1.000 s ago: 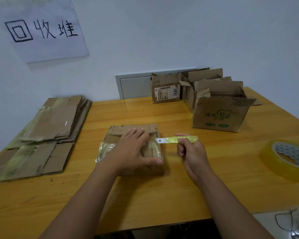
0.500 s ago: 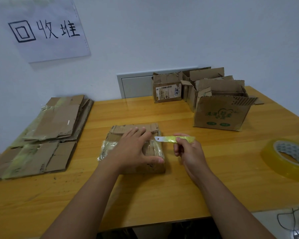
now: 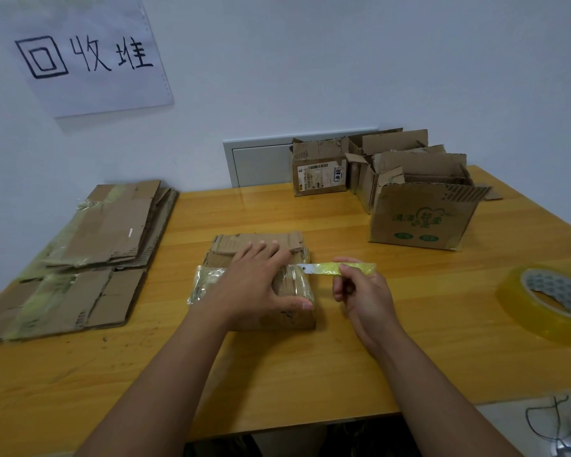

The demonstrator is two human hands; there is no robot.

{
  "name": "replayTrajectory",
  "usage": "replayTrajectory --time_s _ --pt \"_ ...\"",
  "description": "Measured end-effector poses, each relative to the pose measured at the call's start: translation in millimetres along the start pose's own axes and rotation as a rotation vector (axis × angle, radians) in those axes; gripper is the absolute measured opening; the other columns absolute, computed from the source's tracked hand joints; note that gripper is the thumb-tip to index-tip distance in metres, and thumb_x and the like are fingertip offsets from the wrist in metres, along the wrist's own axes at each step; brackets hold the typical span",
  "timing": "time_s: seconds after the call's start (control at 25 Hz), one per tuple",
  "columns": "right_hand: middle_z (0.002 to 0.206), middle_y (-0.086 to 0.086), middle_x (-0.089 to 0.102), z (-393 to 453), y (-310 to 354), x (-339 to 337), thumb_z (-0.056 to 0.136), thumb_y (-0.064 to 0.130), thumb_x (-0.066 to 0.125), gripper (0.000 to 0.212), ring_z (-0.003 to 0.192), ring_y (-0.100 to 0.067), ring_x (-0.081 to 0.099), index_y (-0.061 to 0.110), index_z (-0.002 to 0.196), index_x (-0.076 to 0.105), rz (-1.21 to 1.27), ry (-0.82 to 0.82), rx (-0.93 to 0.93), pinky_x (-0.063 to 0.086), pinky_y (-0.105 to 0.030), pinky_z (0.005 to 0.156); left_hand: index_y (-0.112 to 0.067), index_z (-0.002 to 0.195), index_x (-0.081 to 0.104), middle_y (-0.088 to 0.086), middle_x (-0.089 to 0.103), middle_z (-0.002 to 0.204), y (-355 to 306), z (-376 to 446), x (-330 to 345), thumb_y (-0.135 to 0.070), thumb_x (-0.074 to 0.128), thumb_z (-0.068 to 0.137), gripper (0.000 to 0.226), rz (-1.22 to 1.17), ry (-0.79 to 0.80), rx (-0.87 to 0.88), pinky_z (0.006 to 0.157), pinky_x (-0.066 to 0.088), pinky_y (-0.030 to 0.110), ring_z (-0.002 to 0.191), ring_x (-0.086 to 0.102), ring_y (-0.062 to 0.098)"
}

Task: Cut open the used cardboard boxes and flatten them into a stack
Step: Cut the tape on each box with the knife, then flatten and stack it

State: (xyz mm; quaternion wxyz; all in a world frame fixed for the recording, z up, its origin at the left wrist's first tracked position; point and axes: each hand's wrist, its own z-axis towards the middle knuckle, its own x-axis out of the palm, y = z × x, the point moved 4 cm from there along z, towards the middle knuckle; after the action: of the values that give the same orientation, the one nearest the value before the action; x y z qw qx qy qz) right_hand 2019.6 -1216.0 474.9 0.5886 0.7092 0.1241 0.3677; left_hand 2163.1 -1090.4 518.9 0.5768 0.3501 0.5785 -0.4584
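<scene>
**Blade at the tape, part of the pile done**

While my left hand [image 3: 256, 285] lies flat with straight fingers on the small taped box [image 3: 261, 282], pressing it to the wooden table [image 3: 310, 374], my right hand [image 3: 363, 291] pinches the yellow-green utility knife [image 3: 338, 268] between thumb and curled fingers. Its bare blade tip points left and sits right at the box's taped right edge; I cannot tell whether it has bitten into the tape yet.

As I judge it, the job is partly through. A flattened stack [image 3: 80, 258] of opened cardboard already lies at the table's left end, well apart from my hands. The box under my palm sits at the centre of the table, looking squashed low but bound in clear tape, so it needs cutting before it joins the stack. Four or so upright boxes [image 3: 419, 212] wait at the far right, not yet flattened.

On the wall, a paper sign [image 3: 89, 57] reads 回收堆. The nearest upright box carries green printed characters too blurred to read, and the one behind it has a white shipping label [image 3: 320, 174] with a barcode. A roll of clear tape [image 3: 548, 301] lies at the right edge.
</scene>
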Motion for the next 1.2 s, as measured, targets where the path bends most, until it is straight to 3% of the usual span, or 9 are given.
replayTrajectory --time_s 0.32,0.52,0.76,0.92,1.08,1.2 --pt "0.059 -0.005 0.057 -5.4 -1.3 -1.4 0.098 0.008 0.049 0.017 0.053 -0.011 0.052 0.006 0.108 0.063 0.047 -0.018 0.019 0.044 -0.022 0.05 -0.031 0.138 0.037 -0.003 0.031 0.155 -4.9 -2.6 -7.0 -0.102 0.026 0.056 0.109 0.046 -0.051 0.031 0.117 -0.001 0.036 0.144 0.02 0.018" --pt "0.064 -0.006 0.061 -3.5 -4.0 -0.2 0.099 0.011 0.051 0.016 0.059 -0.013 0.057 0.009 0.111 0.061 0.036 -0.002 0.026 0.048 -0.026 0.057 -0.03 0.132 0.045 -0.007 0.042 0.146 -9.9 -4.1 -11.4 -0.099 0.022 0.061 0.102 0.103 -0.112 -0.006 0.114 0.013 0.039 0.137 0.029 0.017" --pt "0.063 -0.008 0.061 -3.8 -2.0 -4.6 0.099 0.009 0.05 0.015 0.06 -0.016 0.058 0.007 0.109 0.061 0.04 -0.04 -0.015 0.049 -0.028 0.057 -0.029 0.132 0.042 -0.009 0.051 0.134 -13.5 -5.4 -6.4 -0.086 0.047 0.069 0.085 -0.149 -0.013 -0.024 0.109 0.02 0.031 0.124 0.038 0.011" --pt "0.061 -0.008 0.06 -3.0 -0.3 -4.5 0.098 0.008 0.05 0.015 0.057 -0.016 0.057 0.004 0.108 0.061 0.049 -0.06 -0.009 0.048 -0.028 0.055 -0.033 0.126 0.038 -0.017 0.045 0.117 -12.0 -5.1 -5.2 -0.09 0.041 0.063 0.085 -0.218 0.003 -0.01 0.096 0.021 0.025 0.1 0.024 -0.004" --pt "0.063 -0.008 0.062 -3.0 -0.8 -0.7 0.099 0.008 0.05 0.015 0.059 -0.017 0.059 0.004 0.109 0.061 0.072 -0.035 0.01 0.05 -0.027 0.056 -0.037 0.119 0.032 -0.014 0.05 0.116 -11.3 -3.2 -5.4 -0.093 0.038 0.063 0.079 -0.208 -0.015 0.005 0.096 0.021 0.027 0.106 0.04 0.006" --pt "0.064 -0.009 0.063 -4.2 -0.8 0.8 0.099 0.009 0.05 0.016 0.06 -0.017 0.061 0.004 0.11 0.06 0.056 0.01 0.01 0.051 -0.027 0.056 -0.036 0.12 0.031 -0.012 0.05 0.114 -10.1 -2.3 -6.2 -0.093 0.037 0.063 0.08 -0.197 -0.037 0.02 0.093 0.02 0.026 0.104 0.041 0.007"
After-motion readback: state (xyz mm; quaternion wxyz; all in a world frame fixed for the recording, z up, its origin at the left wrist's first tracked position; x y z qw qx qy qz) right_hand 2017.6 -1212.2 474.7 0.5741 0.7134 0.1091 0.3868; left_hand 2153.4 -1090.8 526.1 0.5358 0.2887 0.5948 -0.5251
